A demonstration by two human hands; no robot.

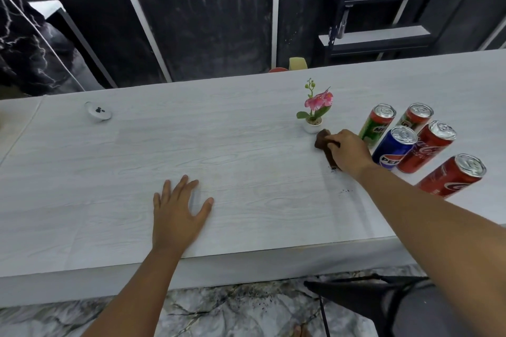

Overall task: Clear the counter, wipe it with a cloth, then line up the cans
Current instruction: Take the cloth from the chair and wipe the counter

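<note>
My right hand point(347, 152) presses a brown cloth point(323, 142) onto the pale wood-grain counter point(232, 161), just left of the cans. Dark crumbs point(343, 191) lie on the counter beside my right forearm. Several cans stand clustered at the right: two green Milo cans point(376, 124), a blue Pepsi can point(395, 149), a red Coca-Cola can point(427, 146) and another red can point(451, 176) nearer the front edge. My left hand point(178, 210) rests flat on the counter with fingers spread, holding nothing.
A small white pot with a pink artificial flower point(315, 111) stands right behind the cloth. A small white dish point(98, 112) with dark bits sits at the far left. A dark shelf unit point(383, 13) stands behind the counter. A black chair point(369, 301) is below the front edge.
</note>
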